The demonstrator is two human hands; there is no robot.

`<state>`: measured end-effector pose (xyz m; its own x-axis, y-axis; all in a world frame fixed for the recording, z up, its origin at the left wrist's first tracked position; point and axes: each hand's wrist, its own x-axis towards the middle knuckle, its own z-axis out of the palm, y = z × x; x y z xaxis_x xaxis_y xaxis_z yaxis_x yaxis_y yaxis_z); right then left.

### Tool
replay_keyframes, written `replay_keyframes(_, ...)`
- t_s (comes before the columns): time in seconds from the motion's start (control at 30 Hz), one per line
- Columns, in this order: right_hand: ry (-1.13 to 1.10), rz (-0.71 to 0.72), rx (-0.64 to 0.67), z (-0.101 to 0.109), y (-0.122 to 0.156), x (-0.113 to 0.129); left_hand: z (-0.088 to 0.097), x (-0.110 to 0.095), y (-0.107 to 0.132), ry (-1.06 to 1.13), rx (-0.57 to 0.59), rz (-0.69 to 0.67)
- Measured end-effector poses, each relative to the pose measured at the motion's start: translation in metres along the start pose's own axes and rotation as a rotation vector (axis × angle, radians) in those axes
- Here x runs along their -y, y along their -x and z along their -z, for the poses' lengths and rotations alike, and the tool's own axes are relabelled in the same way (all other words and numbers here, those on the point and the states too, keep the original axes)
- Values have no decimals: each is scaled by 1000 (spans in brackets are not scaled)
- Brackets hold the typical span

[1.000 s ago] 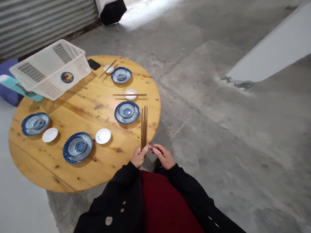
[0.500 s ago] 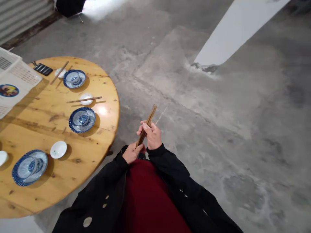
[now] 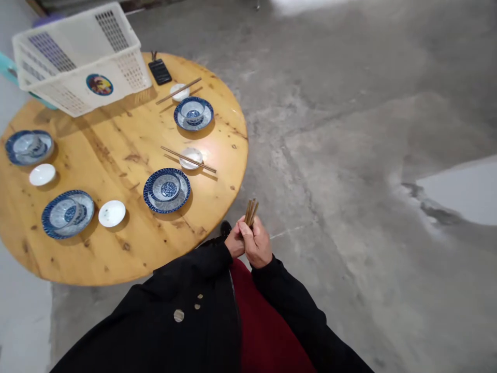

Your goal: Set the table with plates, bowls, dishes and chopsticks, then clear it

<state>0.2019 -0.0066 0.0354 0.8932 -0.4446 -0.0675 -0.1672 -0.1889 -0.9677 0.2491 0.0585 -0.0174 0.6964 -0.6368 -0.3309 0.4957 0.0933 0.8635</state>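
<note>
A bundle of wooden chopsticks points up and away from me, just off the round table's near right edge. Closed around the bundle is my right hand, its thumb lying along the sticks. My left hand presses against it from the left and grips the same chopsticks lower down; its fingers are partly hidden. Nearest to my hands on the table is a blue-and-white plate with a bowl on it. Beyond that, a pair of chopsticks rests across a small white dish.
The round wooden table holds another plate and bowl with chopsticks on a dish, and two settings with white dishes at left. A white plastic basket and a black phone-like object stand behind. A white pillar rises at right.
My view has swung left, showing more of the table and basket. Both hands have drawn closer together around the chopsticks, whose lower ends are now covered.
</note>
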Motion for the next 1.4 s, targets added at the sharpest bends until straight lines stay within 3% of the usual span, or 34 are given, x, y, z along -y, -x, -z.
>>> replay_keyframes(0.1, -52, 28, 156, 9, -51, 2, 10, -15, -35, 7, -114, 48)
replay_keyframes(0.23, 45, 77, 150, 9, -124, -15, 33, -42, -63, -11, -295, 63)
replay_keyframes(0.4, 391, 112, 301, -26, -199, -49, 59, -71, -69, 126, -528, 47)
replay_keyframes(0.6, 779, 67, 660, -84, -236, -48, 66, -77, -70, 243, -769, -27)
replay_keyframes(0.7, 749, 66, 781, -98, -244, -44, 66, -74, -78, 276, -895, -84)
replay_keyframes(0.77, 686, 75, 838, -95, -250, -45, 65, -73, -88, 289, -980, -127)
replay_keyframes(0.9, 368, -33, 974, -52, -269, -51, 52, -79, -121, 307, -1116, -186)
replay_keyframes(1.03, -74, -161, 1032, 19, -302, -51, 18, -102, -172, 314, -1089, -241)
replay_keyframes(1.2, -147, -37, 1028, 101, -352, -37, -41, -133, -252, 267, -863, -295)
replay_keyframes(1.4, -154, 66, 923, 176, -410, -43, -104, -150, -332, 361, -574, -229)
